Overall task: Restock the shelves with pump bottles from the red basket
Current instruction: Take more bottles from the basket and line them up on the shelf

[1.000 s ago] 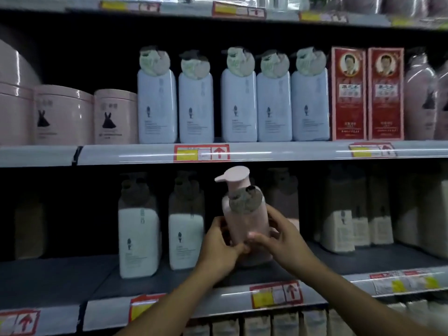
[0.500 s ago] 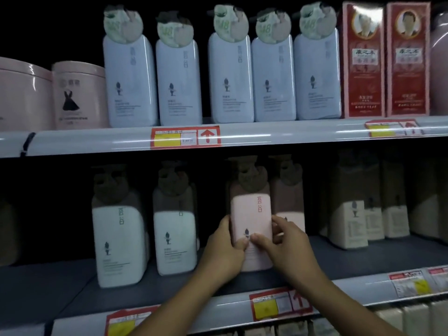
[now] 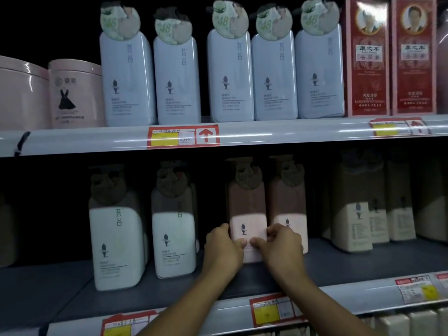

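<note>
Head view: both hands reach onto the lower shelf (image 3: 339,270) and hold a pink bottle (image 3: 247,221) that stands upright on the dark shelf board. The left hand (image 3: 224,248) grips its left side, fingers curled round the edge and thumb on the front label. The right hand (image 3: 281,248) grips the right side in the same way, its thumb meeting the left thumb low on the front. So both hands are clamped on the one bottle. Its pump top sits up in the shadow under the shelf above (only the lower part of the body is lit).

Just to its right, touching or nearly so, stands a second pink bottle (image 3: 288,202). To the left, with a gap between, stand two white bottles (image 3: 174,229), the far one (image 3: 114,234) nearer the shelf's front edge. Further right on the same shelf stand beige bottles (image 3: 351,214), well back in the dark.

On the upper shelf (image 3: 291,133) five pale blue bottles (image 3: 230,76) stand in a row, each with a round tag at the neck. Left of them are pink tubs (image 3: 75,93); right of them, two red boxes (image 3: 368,59). Red and yellow price labels (image 3: 183,137) are fixed to the front rails of both shelves.

The red basket is out of frame.
</note>
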Tool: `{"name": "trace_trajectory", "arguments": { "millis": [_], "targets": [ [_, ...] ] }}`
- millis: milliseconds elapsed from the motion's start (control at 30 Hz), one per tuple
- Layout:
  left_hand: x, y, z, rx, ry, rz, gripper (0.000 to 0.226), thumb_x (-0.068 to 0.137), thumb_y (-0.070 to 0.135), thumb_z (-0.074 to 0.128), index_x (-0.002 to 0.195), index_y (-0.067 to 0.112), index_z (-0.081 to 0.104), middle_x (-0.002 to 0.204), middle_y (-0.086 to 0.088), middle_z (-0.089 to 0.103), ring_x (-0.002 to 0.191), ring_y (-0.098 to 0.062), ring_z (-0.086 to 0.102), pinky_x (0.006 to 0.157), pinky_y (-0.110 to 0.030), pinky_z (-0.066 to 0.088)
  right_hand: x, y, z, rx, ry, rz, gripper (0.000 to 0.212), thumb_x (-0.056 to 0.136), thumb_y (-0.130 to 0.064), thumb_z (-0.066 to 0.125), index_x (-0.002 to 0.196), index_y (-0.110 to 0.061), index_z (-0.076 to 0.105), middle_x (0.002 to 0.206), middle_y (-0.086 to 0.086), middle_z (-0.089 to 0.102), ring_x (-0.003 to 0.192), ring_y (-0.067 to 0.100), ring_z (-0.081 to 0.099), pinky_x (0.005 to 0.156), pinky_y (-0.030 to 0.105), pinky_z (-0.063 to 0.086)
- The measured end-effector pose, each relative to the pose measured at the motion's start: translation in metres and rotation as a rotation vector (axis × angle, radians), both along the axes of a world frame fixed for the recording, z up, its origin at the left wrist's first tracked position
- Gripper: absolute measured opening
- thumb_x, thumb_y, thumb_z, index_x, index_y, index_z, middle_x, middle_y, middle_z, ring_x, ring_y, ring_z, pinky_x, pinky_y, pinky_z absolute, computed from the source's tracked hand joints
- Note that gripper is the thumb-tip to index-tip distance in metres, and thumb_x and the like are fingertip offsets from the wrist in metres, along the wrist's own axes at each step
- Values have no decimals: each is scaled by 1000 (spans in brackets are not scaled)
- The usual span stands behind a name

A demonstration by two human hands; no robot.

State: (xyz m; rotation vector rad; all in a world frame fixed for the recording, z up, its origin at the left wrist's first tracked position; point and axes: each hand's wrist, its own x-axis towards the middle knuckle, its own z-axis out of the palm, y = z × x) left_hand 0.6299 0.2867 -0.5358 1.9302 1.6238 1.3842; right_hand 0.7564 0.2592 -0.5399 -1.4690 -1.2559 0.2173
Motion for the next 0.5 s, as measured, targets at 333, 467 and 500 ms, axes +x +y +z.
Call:
{"name": "trace_trajectory", "arguments": {
  "millis": [333, 467, 500],
  "targets": [
    [-1, -2, 1, -13, 21, 29, 29, 85, 25, 75, 110, 14, 66, 113, -6, 72, 102, -23, 68, 89, -40, 56, 2, -2, 2, -22, -24, 66, 44, 84, -25, 81, 122, -6, 69, 101, 5, 73, 92, 16, 64, 86, 26, 49],
    [-2, -14, 7, -38, -13, 46, 44, 86, 33, 74, 122, 13, 60, 121, -8, 68, 108, -24, 66, 92, -38, 55, 3, -9, 4, 56, 16, 21, 29, 89, -29, 74, 110, -9, 72, 89, 0, 70, 88, 17, 65, 79, 27, 47],
    [-4, -19, 9, -32, -33, 55, 53, 86, 35, 74, 131, 12, 56, 127, -9, 65, 112, -26, 64, 96, -38, 53, 2, -13, 6, 106, 13, -1, 26, 91, -29, 71, 107, -9, 72, 90, 1, 70, 89, 19, 66, 80, 30, 49]
  ]
}}
